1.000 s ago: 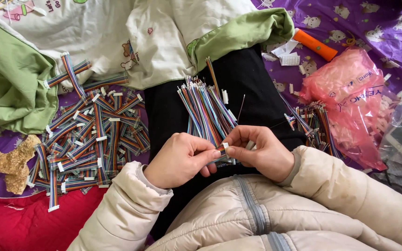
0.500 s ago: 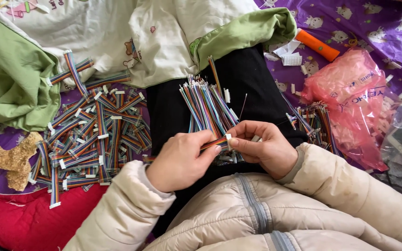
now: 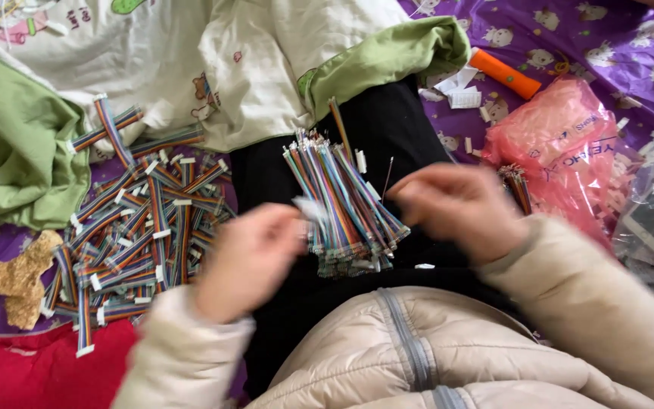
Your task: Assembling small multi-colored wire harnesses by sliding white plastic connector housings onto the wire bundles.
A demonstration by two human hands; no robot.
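the bundle of rainbow ribbon wires point(image 3: 346, 201) lies on the lap, light and floppy; best pinched near its white connector ends. left hand point(image 3: 247, 261) and right hand point(image 3: 459, 208) are apart, blurred; grip unclear.

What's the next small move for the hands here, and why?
Probably the left hand sets its white-tipped piece on the pile of finished ribbon cables beside it, while the right hand picks another strand from the loose bundle of coloured wires on the lap. The hands are apart, either side of the bundle; blur hides exactly what each grip holds.
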